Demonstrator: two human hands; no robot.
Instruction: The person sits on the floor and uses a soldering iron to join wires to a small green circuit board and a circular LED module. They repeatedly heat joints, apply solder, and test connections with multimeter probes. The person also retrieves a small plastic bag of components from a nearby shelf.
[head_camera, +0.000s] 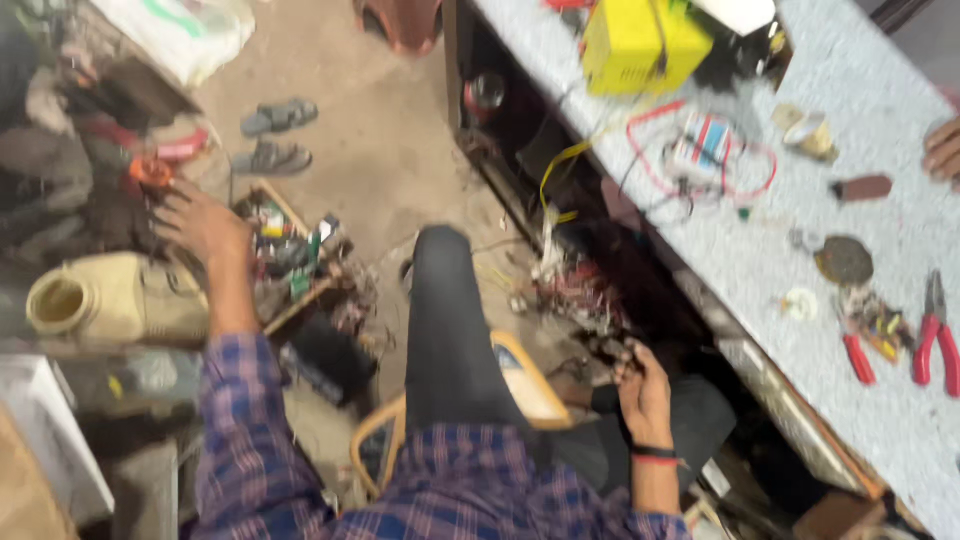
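Observation:
My left hand (200, 222) reaches far out to the left, fingers spread, touching clutter beside an orange part (150, 172) and just above a wooden tray of small parts (290, 245). It holds nothing that I can make out. My right hand (642, 385) is low under the bench edge, closed around a small dark part (610, 348) with wires trailing from it. I sit on a yellow-rimmed stool (530, 385), my dark trouser leg (450, 320) stretched forward between the two hands.
A grey workbench (900, 220) on the right carries a yellow box (640, 40), red wires (700, 150), red-handled pliers (938, 335) and small parts. Another person's hand (945, 150) rests at its far edge. A cream plastic jug (110, 298) and sandals (275, 135) lie on the floor.

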